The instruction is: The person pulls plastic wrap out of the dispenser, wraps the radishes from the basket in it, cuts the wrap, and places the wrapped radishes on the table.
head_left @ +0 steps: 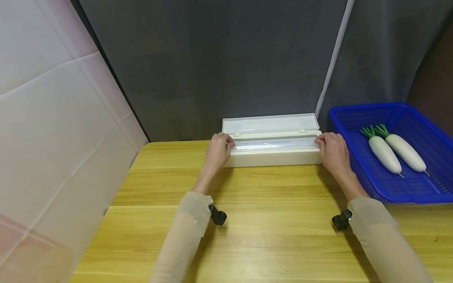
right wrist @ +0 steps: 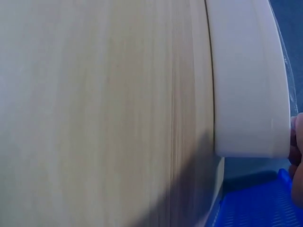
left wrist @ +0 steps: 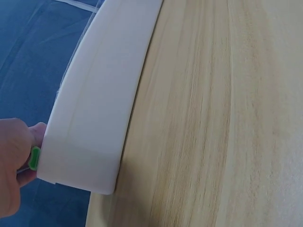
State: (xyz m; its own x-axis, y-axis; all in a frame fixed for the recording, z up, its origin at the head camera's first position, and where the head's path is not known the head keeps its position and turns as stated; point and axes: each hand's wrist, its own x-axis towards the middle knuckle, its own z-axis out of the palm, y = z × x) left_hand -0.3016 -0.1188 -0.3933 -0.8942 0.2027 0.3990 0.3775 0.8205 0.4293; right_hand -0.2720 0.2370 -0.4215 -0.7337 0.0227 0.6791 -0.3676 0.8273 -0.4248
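A long white cling film dispenser (head_left: 276,158) lies along the table's far edge, its lid (head_left: 270,124) tipped back. Clear cling film (head_left: 274,144) stretches over the opening between both hands. With thumb and fingers, my left hand (head_left: 217,151) pinches the film at the left end. My right hand (head_left: 332,152) pinches it at the right end; its fingertips are partly hidden. In the left wrist view a small green piece (left wrist: 34,158) shows at the dispenser's end beside the left fingers. The right wrist view shows film (right wrist: 289,78) standing slightly off the dispenser's edge.
To the right stands a blue plastic basket (head_left: 368,184) with two white radishes (head_left: 385,155) (head_left: 406,152) in it, close beside the right forearm. Behind the wooden table (head_left: 262,236) hangs a dark grey curtain (head_left: 212,59). A pale sheet (head_left: 63,118) borders the left side.
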